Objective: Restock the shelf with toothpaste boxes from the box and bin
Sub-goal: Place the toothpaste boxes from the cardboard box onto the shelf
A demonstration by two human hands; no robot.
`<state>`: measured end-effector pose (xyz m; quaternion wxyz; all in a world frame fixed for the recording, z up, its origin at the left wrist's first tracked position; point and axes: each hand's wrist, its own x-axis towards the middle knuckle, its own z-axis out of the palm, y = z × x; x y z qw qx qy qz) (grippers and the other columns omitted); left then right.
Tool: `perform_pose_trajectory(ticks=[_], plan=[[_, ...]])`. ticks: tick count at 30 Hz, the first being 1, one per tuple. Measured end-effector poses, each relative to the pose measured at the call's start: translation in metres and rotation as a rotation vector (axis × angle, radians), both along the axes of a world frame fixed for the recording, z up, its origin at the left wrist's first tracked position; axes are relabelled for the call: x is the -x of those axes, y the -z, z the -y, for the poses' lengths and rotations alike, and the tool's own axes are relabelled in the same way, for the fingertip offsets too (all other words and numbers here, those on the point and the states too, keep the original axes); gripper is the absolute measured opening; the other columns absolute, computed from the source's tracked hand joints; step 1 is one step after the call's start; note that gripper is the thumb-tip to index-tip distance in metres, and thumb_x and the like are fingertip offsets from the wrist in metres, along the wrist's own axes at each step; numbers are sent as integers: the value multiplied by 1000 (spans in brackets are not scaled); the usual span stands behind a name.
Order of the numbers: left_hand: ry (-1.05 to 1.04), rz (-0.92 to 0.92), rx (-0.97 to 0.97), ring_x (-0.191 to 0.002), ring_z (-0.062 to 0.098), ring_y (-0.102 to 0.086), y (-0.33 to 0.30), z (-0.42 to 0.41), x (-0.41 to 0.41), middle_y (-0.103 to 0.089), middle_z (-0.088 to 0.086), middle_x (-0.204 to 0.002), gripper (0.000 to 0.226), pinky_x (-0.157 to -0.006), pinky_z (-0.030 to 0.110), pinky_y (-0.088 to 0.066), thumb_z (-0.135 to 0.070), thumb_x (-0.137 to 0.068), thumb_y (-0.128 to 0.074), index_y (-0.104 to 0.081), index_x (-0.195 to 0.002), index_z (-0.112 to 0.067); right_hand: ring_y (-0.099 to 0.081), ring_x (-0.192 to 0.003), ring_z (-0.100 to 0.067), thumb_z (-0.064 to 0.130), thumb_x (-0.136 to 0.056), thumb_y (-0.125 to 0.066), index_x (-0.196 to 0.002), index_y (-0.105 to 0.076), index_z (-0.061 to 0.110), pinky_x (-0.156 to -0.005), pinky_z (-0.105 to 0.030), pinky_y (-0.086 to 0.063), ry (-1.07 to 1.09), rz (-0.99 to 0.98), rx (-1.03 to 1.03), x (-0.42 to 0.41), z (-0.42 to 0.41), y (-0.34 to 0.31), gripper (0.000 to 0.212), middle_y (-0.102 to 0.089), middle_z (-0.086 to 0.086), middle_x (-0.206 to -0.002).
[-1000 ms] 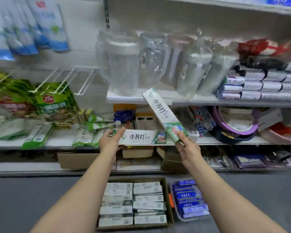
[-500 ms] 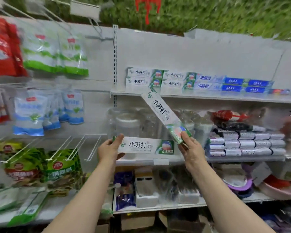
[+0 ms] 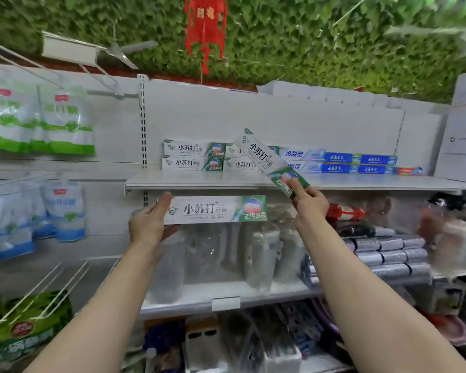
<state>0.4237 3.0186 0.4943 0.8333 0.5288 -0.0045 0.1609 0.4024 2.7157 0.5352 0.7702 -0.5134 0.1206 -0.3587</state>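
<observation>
Two toothpaste boxes: level box [image 3: 215, 210], your left hand [image 3: 148, 224] gripping its left end; tilted box [image 3: 271, 162], your right hand [image 3: 311, 204] pinching its lower end.

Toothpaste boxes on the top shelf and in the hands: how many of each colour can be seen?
White-green boxes on the shelf: 4
White-green boxes in the hands: 2
Pale blue boxes: 2
Dark blue boxes: 4
Red-ended box: 1
Total: 13

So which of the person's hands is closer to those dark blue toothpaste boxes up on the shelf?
Right. The right hand, holding a tilted white-and-green toothpaste box, is just below and left of the dark blue toothpaste boxes. The left hand grips a level box much farther left, under the shelf edge.
</observation>
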Motion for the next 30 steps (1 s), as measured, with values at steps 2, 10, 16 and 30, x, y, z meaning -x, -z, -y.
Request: perform_pose_trajectory(ticks=[2,10,16,30], plan=[[-2,24,10,-66,17,-72,-10,17,-11,-75,-1,-71,26,-60,34,-63,-38,-82,-79,-72,-84,-13,-70,-81,-15,40,-55,-98,-101,-66,8,-73,-25,-57,39,-15,12,-16,21,-7,64,-74,-3,-94],[-20,49,73,-84,22,-74,-38,79,-52,-76,3,-87,30,-75,43,-62,-41,-79,-81,-71,-87,-14,-61,-85,-10,32,-65,-94,-111,-62,15,-76,-23,-47,89,-45,100,-66,82,-23,59,-65,6,-97],[-47,75,59,-68,12,-72,-53,107,-69,-75,-1,-77,25,-59,31,-62,-37,-85,-77,-69,-85,-13,-61,-104,-16,33,-77,-85,-129,-66,18,-94,-29,-48,191,-107,203,-97,108,-17,57,-69,-1,-123],[-156,101,-8,-98,20,-70,-88,83,-113,-68,6,-109,54,-60,32,-62,-45,-78,-82,-59,-112,-10,-57,-123,-11,29,-92,-63,-136,-58,37,-104,-39,-47,140,69,684,-116,2,-31,45,-63,10,-134]])
